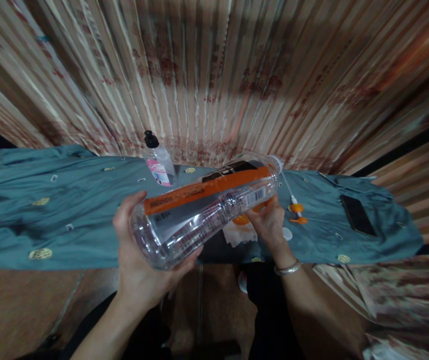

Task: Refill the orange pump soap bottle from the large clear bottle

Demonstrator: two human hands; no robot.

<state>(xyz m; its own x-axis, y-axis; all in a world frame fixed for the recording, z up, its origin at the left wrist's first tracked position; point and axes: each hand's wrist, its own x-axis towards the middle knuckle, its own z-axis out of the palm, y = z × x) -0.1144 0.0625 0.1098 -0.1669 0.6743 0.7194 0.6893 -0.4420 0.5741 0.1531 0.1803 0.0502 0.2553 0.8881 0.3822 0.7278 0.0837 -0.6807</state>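
A large clear plastic bottle point(207, 205) with an orange and grey label is held tilted in front of me, its open neck pointing right and slightly up. My left hand point(139, 255) is wrapped around its base. Under the neck end, my right hand point(269, 220) grips the bottle, its fingers partly hidden behind it. Just beyond the neck, an orange and white pump top point(297, 214) with a clear tube lies on the cloth. Partly covered by the bottle is a white and orange packet or sheet point(240, 234); its kind is unclear.
A smaller clear bottle point(160, 167) with a black cap and pink label stands at the back left. A dark phone point(357, 215) lies at the right, and a white disc point(287, 233) beside my right wrist. Green cloth point(83, 215) covers the narrow table; a pleated curtain point(199, 75) hangs behind.
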